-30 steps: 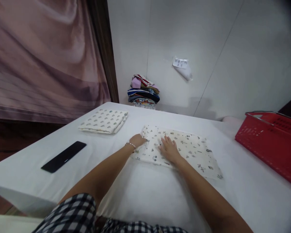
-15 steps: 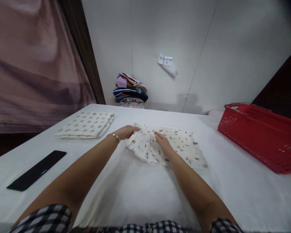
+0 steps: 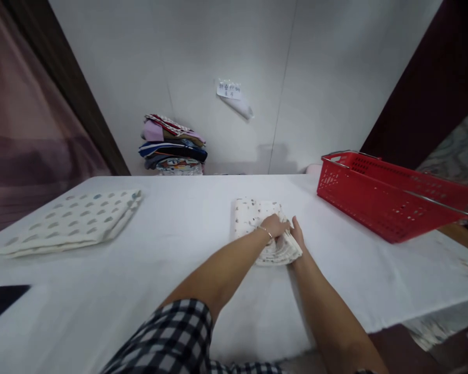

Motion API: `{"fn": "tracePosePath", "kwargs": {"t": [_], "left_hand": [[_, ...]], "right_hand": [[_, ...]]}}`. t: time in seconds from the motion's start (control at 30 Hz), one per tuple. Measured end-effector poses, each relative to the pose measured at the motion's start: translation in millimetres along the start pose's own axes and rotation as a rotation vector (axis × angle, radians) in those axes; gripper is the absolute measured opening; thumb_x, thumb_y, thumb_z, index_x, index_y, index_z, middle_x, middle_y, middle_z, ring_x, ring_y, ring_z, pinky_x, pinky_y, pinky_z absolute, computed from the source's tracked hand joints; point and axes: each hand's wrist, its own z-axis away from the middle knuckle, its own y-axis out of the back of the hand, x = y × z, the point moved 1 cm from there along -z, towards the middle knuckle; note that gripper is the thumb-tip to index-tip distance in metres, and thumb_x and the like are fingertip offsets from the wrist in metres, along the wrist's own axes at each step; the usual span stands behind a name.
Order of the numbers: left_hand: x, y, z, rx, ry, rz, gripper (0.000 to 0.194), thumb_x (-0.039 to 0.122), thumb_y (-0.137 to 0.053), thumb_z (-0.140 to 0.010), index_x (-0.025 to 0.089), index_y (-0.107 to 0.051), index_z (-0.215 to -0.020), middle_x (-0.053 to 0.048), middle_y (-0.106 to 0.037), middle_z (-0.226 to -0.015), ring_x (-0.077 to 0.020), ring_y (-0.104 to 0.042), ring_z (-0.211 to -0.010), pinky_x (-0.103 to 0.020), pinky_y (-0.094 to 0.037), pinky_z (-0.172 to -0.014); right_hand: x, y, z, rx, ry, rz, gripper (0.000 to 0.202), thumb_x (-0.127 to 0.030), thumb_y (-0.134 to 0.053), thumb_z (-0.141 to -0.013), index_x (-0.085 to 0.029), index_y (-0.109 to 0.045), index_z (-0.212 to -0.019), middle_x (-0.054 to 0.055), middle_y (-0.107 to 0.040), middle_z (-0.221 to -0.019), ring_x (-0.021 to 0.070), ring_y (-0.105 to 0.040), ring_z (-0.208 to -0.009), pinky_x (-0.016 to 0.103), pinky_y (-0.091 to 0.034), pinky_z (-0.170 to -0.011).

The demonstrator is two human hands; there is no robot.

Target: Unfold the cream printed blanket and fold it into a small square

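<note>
A white cloth with small printed figures [image 3: 249, 213] lies on the white table, its right part folded over and bunched. My left hand [image 3: 275, 225], with a bracelet at the wrist, is closed on the bunched part near its top. At the right edge of the cloth is my right hand [image 3: 297, 236], thumb raised apart and the other fingers partly hidden behind the folds. Farther left, a folded white cloth with grey-green leaf-like prints [image 3: 78, 218] rests flat, touched by neither hand.
A red basket with metal handles [image 3: 374, 192] stands at the right of the table [image 3: 179, 218]. Stacked folded fabrics [image 3: 173, 148] are at the back. A black flat object [image 3: 2, 301] lies at the near left. A paper sign [image 3: 229, 89] hangs on the wall.
The view has turned right. My left hand has moved across to the right part of the cloth, which is now folded over. My right hand has shifted to its right edge.
</note>
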Motion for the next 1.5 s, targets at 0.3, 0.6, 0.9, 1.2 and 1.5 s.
{"fn": "tracePosePath", "kwargs": {"t": [0.3, 0.6, 0.9, 1.2, 1.5], "left_hand": [[-45, 30.1, 35, 0.038, -0.080, 0.020, 0.035, 0.039, -0.048, -0.087, 0.019, -0.059, -0.114, -0.007, -0.067, -0.106, -0.0179, -0.063, -0.091, -0.027, -0.048, -0.081], [-115, 31.1, 70, 0.341, -0.074, -0.052, 0.045, 0.042, -0.051, -0.085, 0.018, -0.054, -0.122, -0.008, -0.037, -0.145, -0.0233, -0.030, -0.135, -0.038, -0.022, -0.114], [-103, 14.9, 67, 0.373, 0.171, 0.416, 0.061, 0.054, -0.049, -0.084, 0.022, -0.041, -0.135, -0.003, -0.016, -0.154, -0.0214, -0.015, -0.141, -0.037, -0.016, -0.116], [-119, 1.6, 67, 0.342, 0.073, 0.349, 0.045, 0.044, -0.056, -0.082, 0.023, -0.056, -0.122, -0.003, -0.019, -0.153, -0.0234, -0.016, -0.141, -0.039, -0.017, -0.116], [-121, -5.5, 64, 0.300, 0.052, 0.096, 0.055, 0.036, -0.060, -0.078, 0.017, -0.050, -0.129, -0.008, -0.010, -0.155, -0.0279, -0.005, -0.142, -0.044, -0.012, -0.116]], "right_hand": [[-1, 1, 4, -0.174, -0.001, -0.060, 0.075, -0.060, -0.014, -0.089, -0.008, -0.057, -0.123, 0.015, -0.069, -0.104, 0.0299, -0.058, -0.110, 0.047, -0.043, -0.094], [0, 38, 3, 0.052, -0.193, 0.038, 0.075, -0.041, -0.074, -0.064, -0.012, -0.050, -0.129, 0.015, -0.061, -0.121, 0.0268, -0.062, -0.102, 0.038, -0.051, -0.085], [8, 43, -5, 0.138, -0.065, 0.060, 0.065, -0.025, -0.062, -0.070, -0.012, -0.048, -0.132, 0.010, -0.065, -0.113, 0.0210, -0.065, -0.091, 0.032, -0.052, -0.079], [15, 56, -14, 0.253, -0.106, 0.558, 0.067, -0.023, -0.059, -0.069, -0.012, -0.048, -0.134, 0.012, -0.060, -0.121, 0.0250, -0.055, -0.111, 0.034, -0.041, -0.097], [2, 59, -15, 0.218, -0.200, 0.474, 0.081, -0.043, -0.066, -0.072, -0.012, -0.037, -0.141, 0.016, -0.060, -0.118, 0.0241, -0.060, -0.100, 0.032, -0.046, -0.086]]}}
